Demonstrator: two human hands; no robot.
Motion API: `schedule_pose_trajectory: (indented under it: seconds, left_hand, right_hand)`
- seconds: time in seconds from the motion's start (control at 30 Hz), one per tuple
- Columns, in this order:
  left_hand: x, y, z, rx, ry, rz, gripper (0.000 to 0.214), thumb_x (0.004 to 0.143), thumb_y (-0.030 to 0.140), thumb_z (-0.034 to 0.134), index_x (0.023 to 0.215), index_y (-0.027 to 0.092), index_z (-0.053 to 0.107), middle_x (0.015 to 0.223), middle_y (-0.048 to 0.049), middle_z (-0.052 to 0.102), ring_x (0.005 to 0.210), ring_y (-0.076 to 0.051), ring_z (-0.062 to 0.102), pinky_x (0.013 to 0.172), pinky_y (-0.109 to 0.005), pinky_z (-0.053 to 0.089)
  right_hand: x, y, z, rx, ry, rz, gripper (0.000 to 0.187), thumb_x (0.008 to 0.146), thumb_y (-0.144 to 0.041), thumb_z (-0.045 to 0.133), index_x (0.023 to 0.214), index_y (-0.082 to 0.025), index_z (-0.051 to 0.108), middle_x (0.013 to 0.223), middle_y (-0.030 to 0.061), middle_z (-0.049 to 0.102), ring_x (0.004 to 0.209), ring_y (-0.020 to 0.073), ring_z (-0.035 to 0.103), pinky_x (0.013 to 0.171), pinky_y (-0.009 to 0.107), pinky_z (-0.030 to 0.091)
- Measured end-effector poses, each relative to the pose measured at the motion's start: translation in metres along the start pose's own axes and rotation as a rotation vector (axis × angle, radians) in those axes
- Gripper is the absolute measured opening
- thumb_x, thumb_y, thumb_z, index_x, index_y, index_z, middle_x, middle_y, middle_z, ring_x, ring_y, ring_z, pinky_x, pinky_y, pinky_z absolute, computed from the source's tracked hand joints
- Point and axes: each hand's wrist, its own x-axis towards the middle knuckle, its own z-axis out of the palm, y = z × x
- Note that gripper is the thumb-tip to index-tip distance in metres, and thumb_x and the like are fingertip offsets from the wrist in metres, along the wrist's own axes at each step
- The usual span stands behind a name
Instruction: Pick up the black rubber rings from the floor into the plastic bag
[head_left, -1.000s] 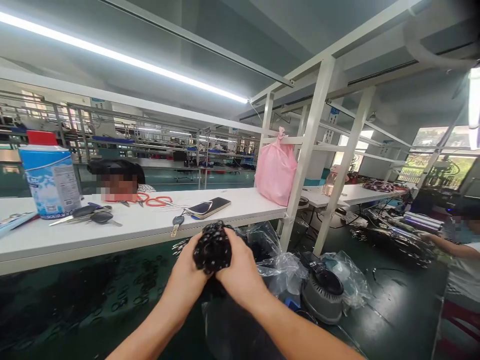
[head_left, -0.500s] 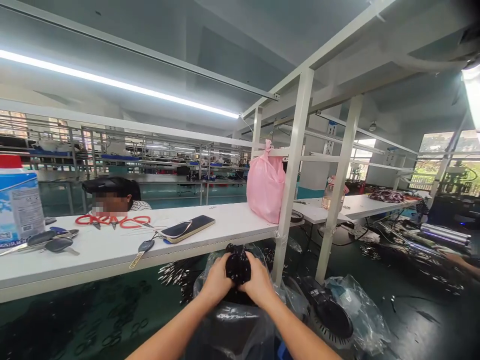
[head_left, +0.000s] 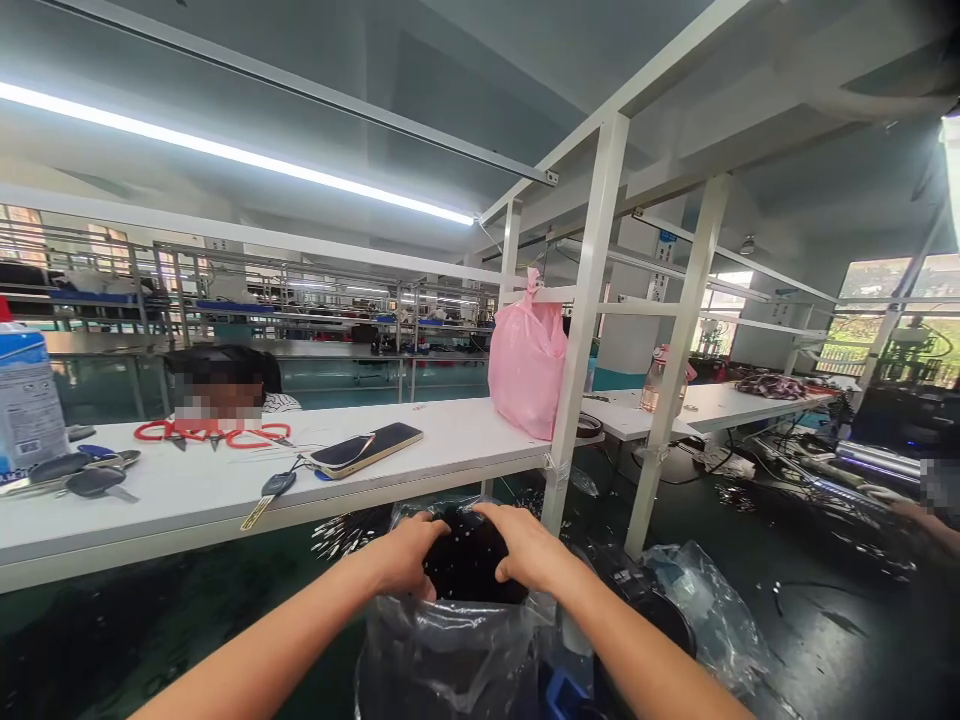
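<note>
A clear plastic bag (head_left: 450, 650) stands in front of me below the bench edge, its mouth gaping. Inside it lies a dark mass of small black pieces with light specks (head_left: 469, 560); their exact kind is too blurred to tell. My left hand (head_left: 411, 555) is at the left side of the bag's mouth, fingers apart and slightly bent beside the black pieces. Opposite it, my right hand (head_left: 525, 548) has its thumb and fingers spread at the right side of the mouth. Neither hand visibly grips anything.
On the white bench (head_left: 457, 430) lie a phone (head_left: 367, 450), keys (head_left: 279, 484), red-handled scissors (head_left: 255, 437) and a pink bag (head_left: 529, 370). A metal post (head_left: 592, 300) rises at the right. Behind the bench sits a person (head_left: 217, 385). Black bundles (head_left: 345, 535) lie below.
My hands have moved apart from around the black bundle they held between them, and the black pieces now lie in the bag's mouth. The view has shifted slightly.
</note>
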Motion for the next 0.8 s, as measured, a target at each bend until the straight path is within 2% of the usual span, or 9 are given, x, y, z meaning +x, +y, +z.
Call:
schedule_pose_trajectory:
  seconds: [0.1, 0.2, 0.3, 0.37, 0.47, 0.53, 0.6, 0.7, 0.8]
  left_hand:
    - [-0.010, 0.000, 0.000, 0.037, 0.101, 0.047, 0.056, 0.064, -0.002, 0.062, 0.117, 0.016, 0.060, 0.132, -0.0134, 0.050, 0.118, -0.031, 0.051, 0.094, -0.045, 0.045]
    - [-0.021, 0.000, 0.005, 0.062, 0.185, 0.111, 0.050, 0.068, -0.002, 0.051, 0.109, 0.022, 0.065, 0.137, -0.0099, 0.047, 0.126, -0.032, 0.042, 0.099, -0.045, 0.039]
    - [-0.030, 0.002, 0.016, 0.029, 0.172, 0.208, 0.031, 0.083, 0.017, 0.048, 0.107, 0.030, 0.064, 0.124, -0.0020, 0.058, 0.116, -0.024, 0.051, 0.099, -0.040, 0.039]
    - [-0.035, 0.003, 0.025, 0.007, 0.122, 0.219, 0.026, 0.083, 0.027, 0.051, 0.107, 0.029, 0.063, 0.111, -0.0016, 0.066, 0.107, -0.024, 0.058, 0.096, -0.041, 0.041]
    - [-0.041, 0.000, 0.035, 0.028, 0.057, 0.160, 0.027, 0.073, 0.026, 0.061, 0.099, 0.021, 0.066, 0.098, -0.0089, 0.071, 0.098, -0.032, 0.063, 0.091, -0.049, 0.044]
    - [-0.046, -0.003, 0.037, 0.065, 0.022, 0.131, 0.019, 0.069, 0.025, 0.061, 0.085, 0.019, 0.068, 0.089, -0.0121, 0.072, 0.090, -0.036, 0.066, 0.079, -0.050, 0.049]
    - [-0.052, -0.003, 0.034, 0.100, -0.008, 0.135, 0.011, 0.067, 0.022, 0.059, 0.074, 0.021, 0.067, 0.079, -0.0106, 0.072, 0.080, -0.037, 0.068, 0.067, -0.045, 0.052]
    - [-0.063, 0.001, 0.028, 0.142, -0.017, 0.189, 0.014, 0.067, 0.017, 0.052, 0.069, 0.024, 0.064, 0.072, -0.0053, 0.070, 0.076, -0.034, 0.069, 0.063, -0.040, 0.052]
    - [-0.075, 0.008, 0.026, 0.170, -0.002, 0.251, 0.019, 0.071, 0.014, 0.045, 0.070, 0.025, 0.061, 0.084, -0.0026, 0.070, 0.079, -0.029, 0.070, 0.066, -0.036, 0.053]
  right_hand:
    - [-0.005, 0.005, 0.002, 0.033, 0.096, -0.041, 0.064, 0.067, -0.003, 0.063, 0.123, -0.034, 0.055, 0.120, -0.0031, 0.061, 0.111, 0.0164, 0.056, 0.093, 0.026, 0.044]
    - [-0.010, 0.022, 0.005, -0.002, 0.229, 0.055, 0.040, 0.076, -0.008, 0.054, 0.111, -0.026, 0.062, 0.113, 0.0009, 0.064, 0.110, 0.0192, 0.056, 0.095, 0.030, 0.041]
    - [-0.012, 0.044, 0.012, -0.057, 0.292, 0.237, 0.043, 0.080, -0.018, 0.055, 0.123, -0.015, 0.054, 0.121, 0.0138, 0.059, 0.116, 0.0311, 0.051, 0.094, 0.042, 0.040]
    - [-0.011, 0.056, 0.021, -0.069, 0.271, 0.339, 0.050, 0.081, -0.026, 0.057, 0.128, -0.009, 0.050, 0.120, 0.0200, 0.059, 0.113, 0.0338, 0.054, 0.087, 0.043, 0.044]
    - [-0.010, 0.061, 0.030, -0.068, 0.227, 0.421, 0.030, 0.082, -0.029, 0.058, 0.108, -0.014, 0.063, 0.101, 0.0132, 0.068, 0.095, 0.0258, 0.064, 0.075, 0.036, 0.048]
    - [-0.010, 0.057, 0.030, -0.084, 0.238, 0.436, 0.015, 0.084, -0.025, 0.054, 0.089, -0.018, 0.067, 0.092, 0.0076, 0.070, 0.087, 0.0217, 0.065, 0.071, 0.032, 0.047]
    - [-0.009, 0.050, 0.026, -0.109, 0.269, 0.423, 0.021, 0.087, -0.026, 0.046, 0.082, -0.021, 0.066, 0.089, 0.0061, 0.070, 0.087, 0.0213, 0.065, 0.068, 0.031, 0.045]
    - [-0.008, 0.038, 0.021, -0.140, 0.293, 0.375, 0.031, 0.090, -0.042, 0.039, 0.097, -0.024, 0.064, 0.098, 0.0071, 0.069, 0.093, 0.0249, 0.064, 0.069, 0.033, 0.044]
    - [-0.009, 0.029, 0.023, -0.185, 0.253, 0.332, 0.040, 0.076, -0.044, 0.059, 0.108, -0.021, 0.062, 0.104, 0.0114, 0.068, 0.097, 0.0316, 0.063, 0.071, 0.036, 0.045]
